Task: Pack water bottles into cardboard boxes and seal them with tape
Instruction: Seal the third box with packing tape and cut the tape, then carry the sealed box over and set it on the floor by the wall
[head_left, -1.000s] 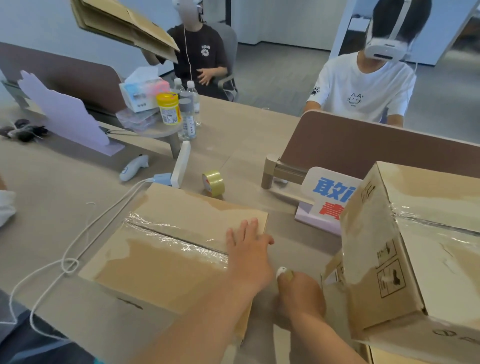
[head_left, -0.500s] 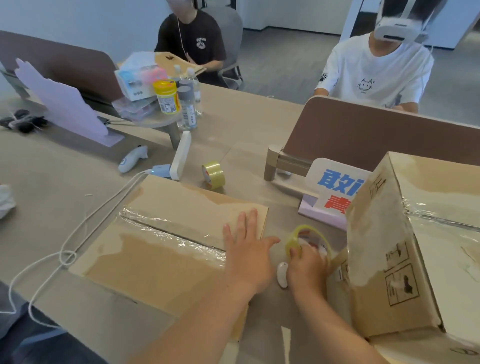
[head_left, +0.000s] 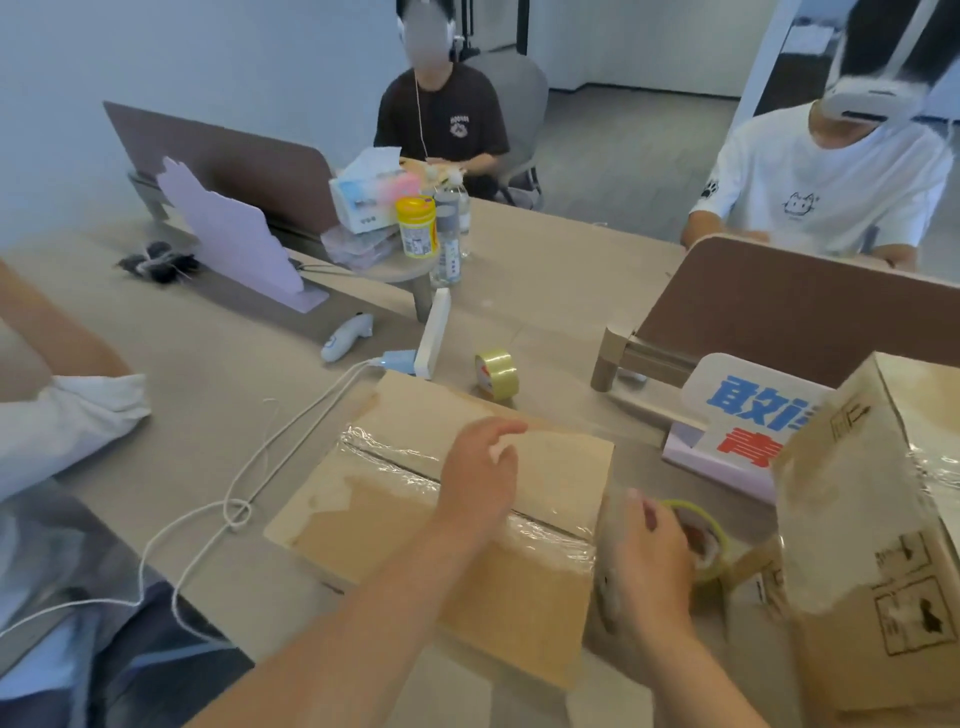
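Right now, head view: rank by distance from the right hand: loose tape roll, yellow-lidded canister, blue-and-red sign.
Measured from the right hand, which grips a second tape roll:
1. Blue-and-red sign, right-ahead, beside the tilted box.
2. Loose tape roll, ahead-left, beyond the taped box.
3. Yellow-lidded canister, far left, on the raised shelf.

Bare forearms, bare left hand (head_left: 478, 480) and right hand (head_left: 652, 553).

Pale blue wall (head_left: 156, 62), grey floor (head_left: 623, 156), grey chair (head_left: 519, 88), brown dividers (head_left: 779, 322) on a beige table (head_left: 208, 364).
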